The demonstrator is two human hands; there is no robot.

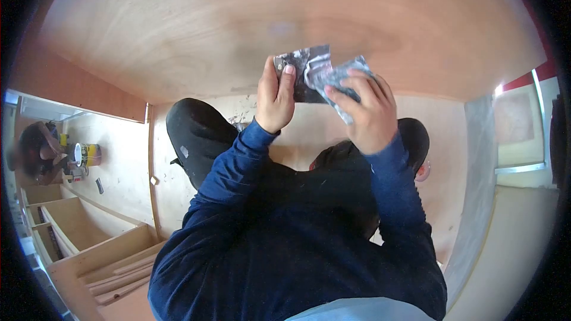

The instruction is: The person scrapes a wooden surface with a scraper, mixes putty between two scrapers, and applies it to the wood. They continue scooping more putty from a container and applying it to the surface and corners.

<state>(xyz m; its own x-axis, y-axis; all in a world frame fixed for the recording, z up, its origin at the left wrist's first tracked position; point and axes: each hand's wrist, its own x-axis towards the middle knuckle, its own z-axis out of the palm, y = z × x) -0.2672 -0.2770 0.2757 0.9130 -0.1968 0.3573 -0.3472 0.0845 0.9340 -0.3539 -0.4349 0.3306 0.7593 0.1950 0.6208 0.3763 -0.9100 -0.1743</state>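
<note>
My left hand [277, 94] grips a dark flat sheet [301, 93] with whitish smears, its thumb pressed on the near face. A grey, mottled, crumpled sheet [345, 75] is pinched in my right hand [370, 107], fingers bent over its front. The two sheets overlap in this view, with a creased pale strip between them. Both hands are raised over my lap, in front of a large wooden panel [202, 30].
My bent knees [196, 125] flank the hands on the wooden floor [443, 160]. To the left, another person [38, 148] crouches by a yellow and white bucket [88, 154]. Open wooden compartments [89, 220] stand at lower left. A metal frame [542, 122] is at right.
</note>
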